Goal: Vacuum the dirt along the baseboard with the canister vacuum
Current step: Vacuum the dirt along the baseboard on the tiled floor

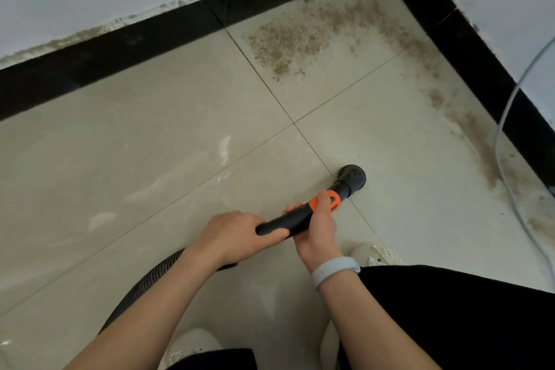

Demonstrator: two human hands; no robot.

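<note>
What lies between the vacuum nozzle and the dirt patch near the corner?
Head view: only bare tile floor with grout lines separates vacuum nozzle and dirt patch.

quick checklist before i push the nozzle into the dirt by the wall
1. Left hand grips the wand: ok.
2. Right hand grips it near the orange collar: ok.
3. Round nozzle on the floor tile: cannot tell.
4. Nozzle at the dirt: not ok, clean tile between.
5. Hose trails free behind: ok.
6. White cable off the dirt strip along the right baseboard: not ok.
</note>
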